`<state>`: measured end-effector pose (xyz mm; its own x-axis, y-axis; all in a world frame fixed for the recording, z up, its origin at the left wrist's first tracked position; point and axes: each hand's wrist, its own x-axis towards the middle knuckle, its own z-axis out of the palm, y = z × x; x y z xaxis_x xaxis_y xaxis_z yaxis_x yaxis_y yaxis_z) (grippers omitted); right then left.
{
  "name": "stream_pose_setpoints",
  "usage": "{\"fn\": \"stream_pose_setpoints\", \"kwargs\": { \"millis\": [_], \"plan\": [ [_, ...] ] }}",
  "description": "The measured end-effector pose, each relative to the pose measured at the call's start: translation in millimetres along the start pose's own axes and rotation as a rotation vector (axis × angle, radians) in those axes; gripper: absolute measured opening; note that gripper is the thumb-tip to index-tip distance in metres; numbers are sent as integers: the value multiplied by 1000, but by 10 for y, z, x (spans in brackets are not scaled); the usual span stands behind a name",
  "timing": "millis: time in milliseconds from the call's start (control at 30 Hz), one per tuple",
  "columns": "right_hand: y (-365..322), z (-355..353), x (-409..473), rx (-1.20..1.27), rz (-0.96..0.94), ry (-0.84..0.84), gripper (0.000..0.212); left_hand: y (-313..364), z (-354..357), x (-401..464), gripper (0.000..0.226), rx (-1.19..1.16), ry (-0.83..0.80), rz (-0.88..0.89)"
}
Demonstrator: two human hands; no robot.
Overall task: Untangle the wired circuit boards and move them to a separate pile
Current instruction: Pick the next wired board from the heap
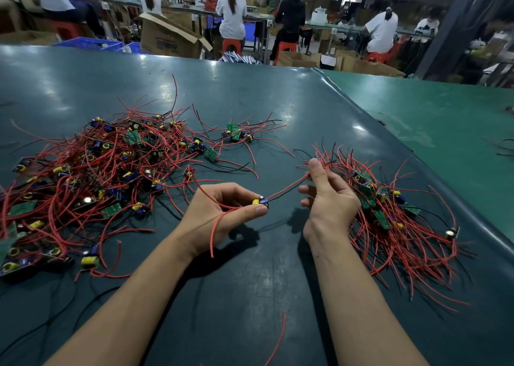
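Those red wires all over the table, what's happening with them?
A person is sorting small wired circuit boards. The left hand pinches one board, and the right hand holds its red wire stretched out between them. A big tangled heap lies on the left of the dark green table, a tidier pile sits behind the right hand, and a small cluster lies farther back.

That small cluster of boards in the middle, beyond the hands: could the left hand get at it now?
Probably not right away: the left hand is pinching a wired board. The table toward the small cluster looks unobstructed otherwise.
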<state>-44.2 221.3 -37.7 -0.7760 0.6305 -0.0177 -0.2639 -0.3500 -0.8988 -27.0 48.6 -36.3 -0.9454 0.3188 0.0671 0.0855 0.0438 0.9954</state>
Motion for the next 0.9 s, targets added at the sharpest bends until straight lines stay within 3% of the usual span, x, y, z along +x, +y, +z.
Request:
{"fn": "stream_pose_setpoints", "kwargs": {
  "millis": [167, 333, 533, 733, 900],
  "plan": [
    [50, -32, 46, -140, -78, 21, 23, -66, 32, -53, 21, 52, 71, 125],
    [120, -42, 50, -351, -139, -39, 28, -49, 32, -53, 18, 52, 89, 137],
    [33, -9, 56, -38, 81, -138, 24, -32, 31, -33, 12, -24, 174, 127],
    [9, -1, 47, -28, 64, -178, 20, -12, 16, -42, 11, -39, 172, 134],
    [-41, 35, 42, 208, 262, -175, 23, -15, 31, -38, 9, -51, 192, 145]
  ]
}}
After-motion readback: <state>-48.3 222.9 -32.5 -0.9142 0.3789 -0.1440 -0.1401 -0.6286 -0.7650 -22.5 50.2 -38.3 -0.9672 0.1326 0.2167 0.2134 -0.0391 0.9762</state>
